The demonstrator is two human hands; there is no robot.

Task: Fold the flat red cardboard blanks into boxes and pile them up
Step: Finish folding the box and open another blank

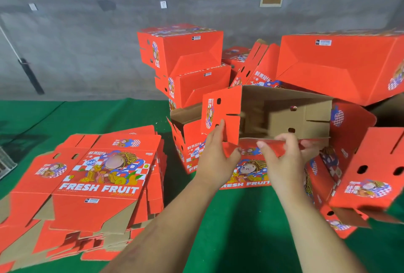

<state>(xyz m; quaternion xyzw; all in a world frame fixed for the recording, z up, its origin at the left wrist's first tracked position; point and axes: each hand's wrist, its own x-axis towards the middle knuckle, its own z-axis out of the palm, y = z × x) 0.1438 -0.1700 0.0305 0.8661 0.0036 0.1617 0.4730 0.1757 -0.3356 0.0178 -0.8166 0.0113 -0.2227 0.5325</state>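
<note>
A half-formed red printed cardboard box (273,117), brown inside and open toward the person, sits on the green-covered bench (236,218) between both hands. The left hand (215,152) pinches the lower edge of its upright left end flap; the right hand (282,154) curls its fingers over the near long edge, folding that red rim. A spread stack of flat red cardboard blanks (94,185) lies left, its edges fanned out. Finished red boxes (185,58) are piled behind and crowd the right side (one (371,176) tilted), leaving bare green cloth between the forearms.
</note>
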